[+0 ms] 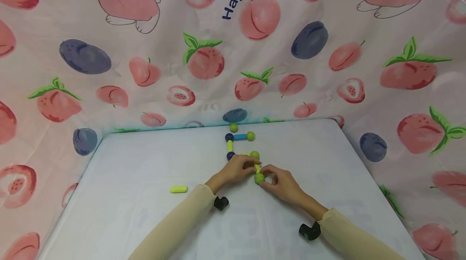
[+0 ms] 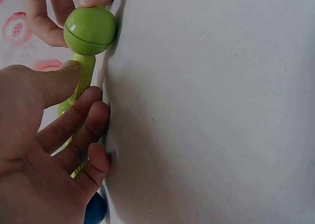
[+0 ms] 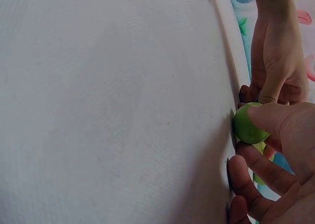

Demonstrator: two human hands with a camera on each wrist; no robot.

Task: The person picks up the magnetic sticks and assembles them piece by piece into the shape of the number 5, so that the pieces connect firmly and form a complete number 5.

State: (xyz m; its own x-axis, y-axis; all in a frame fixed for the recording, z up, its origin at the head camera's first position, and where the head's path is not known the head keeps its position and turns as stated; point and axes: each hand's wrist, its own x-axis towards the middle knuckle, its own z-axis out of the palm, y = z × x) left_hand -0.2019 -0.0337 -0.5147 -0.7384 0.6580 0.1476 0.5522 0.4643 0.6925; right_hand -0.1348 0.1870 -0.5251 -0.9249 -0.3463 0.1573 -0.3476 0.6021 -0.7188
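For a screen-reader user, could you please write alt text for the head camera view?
Two hands meet over a white table: the left hand holds a yellow-green rod while the right hand pinches a green ball at its near end. Behind them runs a chain of rods and balls; a loose yellow-green rod lies to the left.

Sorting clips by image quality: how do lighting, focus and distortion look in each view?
Head view: even, soft light, wide-angle bending at the table edges. Left wrist view: green ball sharp, left hand close and slightly soft. Right wrist view: dimmer, shadow beneath the right hand.
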